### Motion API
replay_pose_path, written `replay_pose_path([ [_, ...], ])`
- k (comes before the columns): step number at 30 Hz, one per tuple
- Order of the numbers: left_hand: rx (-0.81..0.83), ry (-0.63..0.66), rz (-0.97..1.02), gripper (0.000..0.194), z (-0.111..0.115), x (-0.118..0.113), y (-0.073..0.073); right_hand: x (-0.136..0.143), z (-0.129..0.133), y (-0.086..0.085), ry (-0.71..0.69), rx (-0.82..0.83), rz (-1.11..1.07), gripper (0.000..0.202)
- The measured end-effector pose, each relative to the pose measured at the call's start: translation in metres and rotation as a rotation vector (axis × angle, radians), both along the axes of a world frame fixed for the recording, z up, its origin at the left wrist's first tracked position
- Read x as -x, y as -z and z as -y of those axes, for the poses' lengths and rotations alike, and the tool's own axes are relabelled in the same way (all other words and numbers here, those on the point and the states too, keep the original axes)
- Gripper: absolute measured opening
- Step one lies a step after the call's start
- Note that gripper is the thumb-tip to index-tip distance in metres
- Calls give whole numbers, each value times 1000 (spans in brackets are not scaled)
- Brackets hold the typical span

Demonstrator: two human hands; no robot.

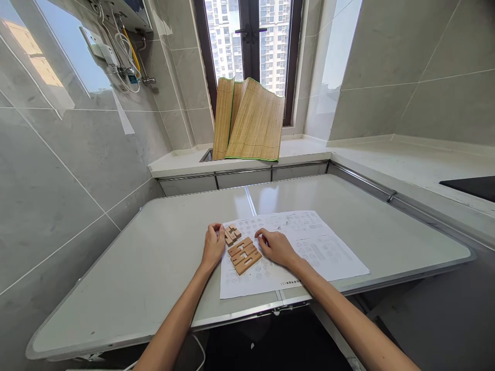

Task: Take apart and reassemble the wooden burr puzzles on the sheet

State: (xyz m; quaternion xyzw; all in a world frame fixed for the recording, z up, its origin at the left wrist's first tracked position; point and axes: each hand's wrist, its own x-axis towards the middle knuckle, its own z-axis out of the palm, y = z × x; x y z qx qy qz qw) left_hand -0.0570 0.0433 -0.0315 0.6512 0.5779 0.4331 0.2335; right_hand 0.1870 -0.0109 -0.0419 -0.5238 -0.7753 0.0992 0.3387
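Observation:
My left hand (214,244) rests at the left edge of a printed sheet, its fingers curled against a small cluster of notched wooden blocks (233,234). Those fingers cover the cluster's left side, so what they grip cannot be made out. Just below lie several longer notched wooden puzzle pieces (245,255), side by side and slanted, with cut-outs along them. To their right, my right hand (275,247) rests on the paper sheet (313,252) with loosely bent fingers slightly apart; nothing shows in it. Small diagrams and text cover the sheet.
The sheet lies across the seam of a pale folding table (166,278) with a metal edge. Behind it, a folded bamboo mat (255,121) leans against the window on a white ledge (305,149). Tiled walls stand at both sides; a dark flat object (472,188) sits on the right counter.

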Motion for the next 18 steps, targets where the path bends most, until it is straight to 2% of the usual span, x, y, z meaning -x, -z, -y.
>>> replay_pose_path([
  [18,-11,3,-29,31,-1,0,-1,0,0,-1,-2,7,-7,20],
])
